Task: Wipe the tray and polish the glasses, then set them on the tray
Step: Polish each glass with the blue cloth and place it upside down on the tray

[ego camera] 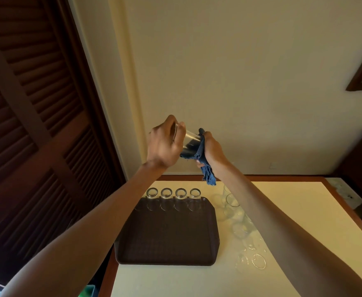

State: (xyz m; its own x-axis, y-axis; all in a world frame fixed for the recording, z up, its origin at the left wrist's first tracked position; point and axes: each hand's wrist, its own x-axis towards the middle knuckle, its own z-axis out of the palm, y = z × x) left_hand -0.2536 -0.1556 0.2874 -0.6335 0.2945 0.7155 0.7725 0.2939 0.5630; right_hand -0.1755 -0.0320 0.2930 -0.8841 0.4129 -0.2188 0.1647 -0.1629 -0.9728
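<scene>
While the left hand (165, 144) curls its fingers round the base of a glass (189, 139) — held tilted, raised above the table (283, 200) — the right hand (212, 150) grips a blue cloth (199, 150) pushed into the glass mouth (its tail hangs free). Below, the tray (167, 239) carries four glasses (180, 194) along its far edge; more glasses (232, 204) stand just right of it.

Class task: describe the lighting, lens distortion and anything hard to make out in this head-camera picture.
Head view: warm, dim light; the wide-angle lens slants the louvred door and stretches the forearms; the clear glasses right of the tray nearly vanish against the pale table.
</scene>
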